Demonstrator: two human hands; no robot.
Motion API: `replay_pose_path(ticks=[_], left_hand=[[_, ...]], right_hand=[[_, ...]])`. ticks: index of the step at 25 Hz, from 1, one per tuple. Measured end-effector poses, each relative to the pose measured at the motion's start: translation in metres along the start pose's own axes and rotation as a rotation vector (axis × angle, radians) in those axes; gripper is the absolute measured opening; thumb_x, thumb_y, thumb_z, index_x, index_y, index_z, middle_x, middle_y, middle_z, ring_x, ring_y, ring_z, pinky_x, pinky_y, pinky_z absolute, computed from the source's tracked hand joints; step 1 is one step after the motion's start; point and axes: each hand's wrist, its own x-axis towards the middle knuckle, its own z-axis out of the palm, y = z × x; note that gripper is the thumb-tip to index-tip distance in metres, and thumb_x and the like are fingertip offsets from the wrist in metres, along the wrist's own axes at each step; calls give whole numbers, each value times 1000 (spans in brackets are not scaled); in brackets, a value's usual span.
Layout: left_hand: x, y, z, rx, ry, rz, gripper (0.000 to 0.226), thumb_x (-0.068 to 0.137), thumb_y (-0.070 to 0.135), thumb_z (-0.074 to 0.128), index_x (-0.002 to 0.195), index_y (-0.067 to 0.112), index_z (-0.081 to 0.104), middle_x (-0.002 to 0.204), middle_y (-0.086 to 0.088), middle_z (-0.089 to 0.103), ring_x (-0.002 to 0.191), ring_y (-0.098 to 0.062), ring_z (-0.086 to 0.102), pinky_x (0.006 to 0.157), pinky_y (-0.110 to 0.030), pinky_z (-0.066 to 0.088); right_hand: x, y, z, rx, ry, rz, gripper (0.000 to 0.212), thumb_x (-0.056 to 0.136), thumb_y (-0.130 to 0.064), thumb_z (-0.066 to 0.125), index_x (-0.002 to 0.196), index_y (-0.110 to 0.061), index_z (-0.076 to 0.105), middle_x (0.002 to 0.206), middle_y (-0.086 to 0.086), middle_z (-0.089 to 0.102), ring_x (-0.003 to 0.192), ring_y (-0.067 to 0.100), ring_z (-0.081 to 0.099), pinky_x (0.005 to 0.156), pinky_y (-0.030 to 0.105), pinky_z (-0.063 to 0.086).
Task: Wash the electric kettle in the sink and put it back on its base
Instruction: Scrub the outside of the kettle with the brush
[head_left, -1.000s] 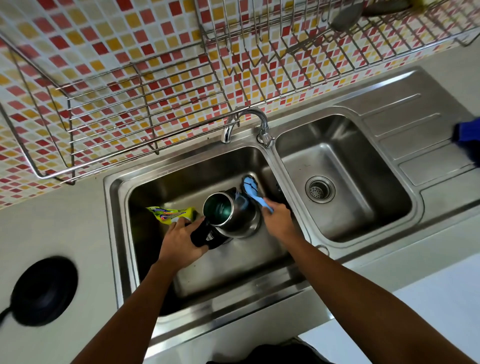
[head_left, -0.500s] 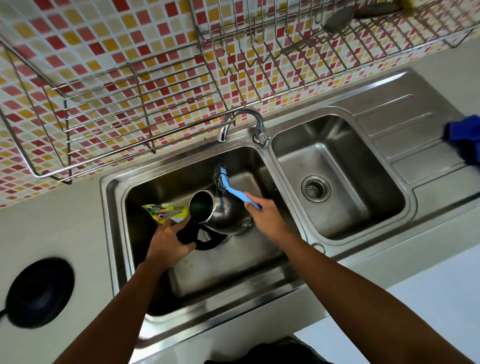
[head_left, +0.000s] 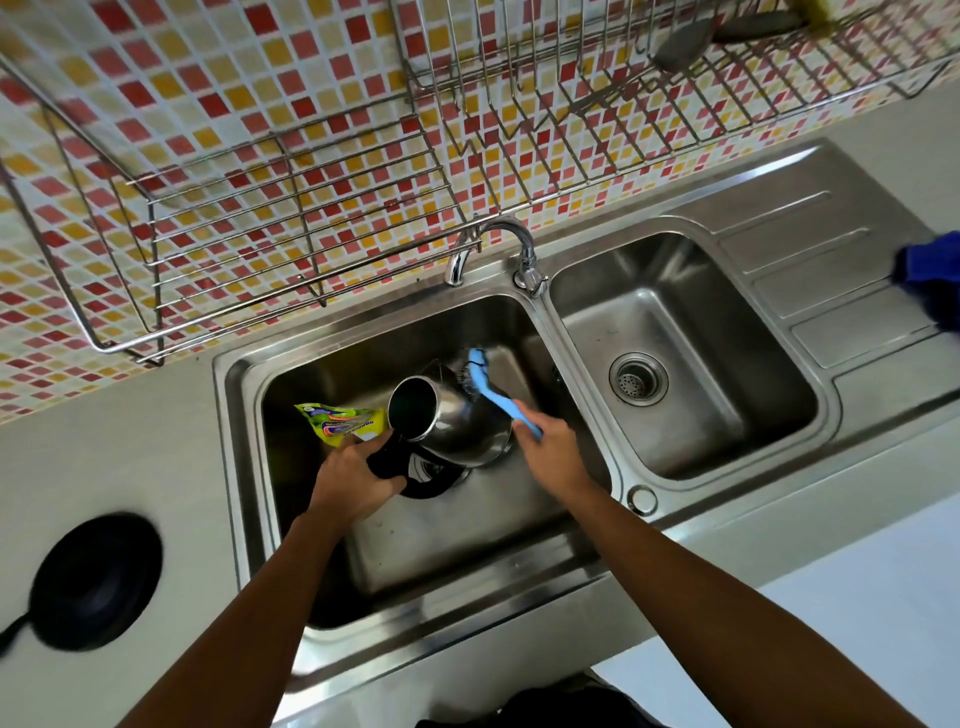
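The steel electric kettle (head_left: 452, 415) lies tilted on its side in the left sink basin (head_left: 467, 530), its open mouth facing left. My left hand (head_left: 353, 480) grips the kettle's black handle. My right hand (head_left: 550, 452) holds a blue-handled scrub brush (head_left: 496, 395), whose dark bristle head rests on the kettle's upper outer wall near the spout. The round black kettle base (head_left: 96, 579) sits on the counter at the far left, its cord running off the left edge.
A yellow-green detergent pouch (head_left: 337, 421) lies in the left basin beside the kettle. The faucet (head_left: 493, 249) stands between the basins. The right basin (head_left: 675, 358) has a drain. A blue cloth (head_left: 930, 275) lies on the drainboard. Wire dish racks (head_left: 249, 208) hang on the tiled wall.
The brush has shifted along the kettle's outer wall, from its side up towards the spout. The kettle's mouth has turned more to the left. My left hand keeps its hold on the handle.
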Motion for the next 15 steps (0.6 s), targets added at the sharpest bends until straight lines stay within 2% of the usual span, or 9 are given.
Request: replay_pose_path(ticks=[2, 3, 5, 6, 8, 9, 11, 13, 15], left_hand=[[-1, 7, 0, 35, 10, 42, 80, 63, 41, 76, 140, 42, 53, 122, -11, 57, 114, -34, 58, 97, -39, 47], [0, 13, 1, 46, 15, 55, 80, 62, 41, 76, 139, 41, 54, 122, -12, 58, 114, -35, 58, 97, -39, 47], [3, 22, 0, 48, 27, 52, 77, 65, 38, 80, 138, 41, 55, 123, -12, 58, 116, -35, 57, 99, -40, 46], [5, 25, -1, 31, 38, 44, 76, 66, 36, 80, 137, 41, 55, 121, -11, 58, 115, -35, 57, 98, -40, 46], [5, 26, -3, 4, 44, 25, 74, 68, 32, 80, 137, 41, 56, 119, -11, 58, 113, -35, 58, 98, -39, 46], [4, 26, -5, 9, 37, 25, 74, 69, 31, 79, 137, 41, 55, 119, -12, 57, 114, -36, 58, 98, -40, 46], [2, 26, -6, 43, 21, 34, 75, 69, 31, 80, 139, 39, 54, 124, -14, 56, 119, -38, 56, 100, -41, 44], [3, 28, -4, 80, 21, 56, 76, 68, 33, 81, 139, 37, 55, 130, -16, 57, 124, -37, 52, 103, -42, 42], [7, 28, -2, 95, 23, 70, 77, 66, 37, 80, 139, 36, 55, 128, -15, 59, 123, -36, 52, 103, -43, 42]], right_hand=[[7, 7, -8, -65, 74, 195, 37, 96, -17, 59, 132, -11, 61, 118, 15, 69, 107, 26, 67, 97, 32, 51], [7, 6, -11, -54, 82, 205, 37, 96, -16, 59, 132, -11, 60, 118, 14, 69, 103, 23, 68, 94, 29, 52], [2, -7, -8, 12, 52, 34, 38, 95, -16, 60, 133, -12, 60, 118, 7, 70, 96, 12, 66, 87, 20, 51], [-3, -12, -4, 65, 2, -49, 39, 96, -16, 60, 134, -12, 60, 120, 1, 68, 96, 7, 65, 87, 17, 50], [-13, -10, 1, 130, -71, -98, 39, 96, -17, 60, 135, -14, 59, 125, -2, 66, 106, 5, 64, 93, 17, 49], [-13, -5, 1, 110, -35, -65, 38, 96, -17, 61, 134, -13, 60, 125, 0, 66, 108, 9, 65, 95, 19, 49], [-3, 11, -3, -1, 85, 129, 36, 95, -17, 61, 131, -11, 62, 121, 11, 69, 110, 21, 66, 96, 26, 49], [3, 23, -9, -77, 107, 284, 36, 94, -18, 59, 130, -13, 63, 119, 15, 69, 111, 29, 65, 96, 32, 49], [-1, 16, -9, -36, 102, 179, 37, 94, -17, 60, 131, -13, 63, 119, 11, 70, 108, 24, 67, 96, 29, 50]])
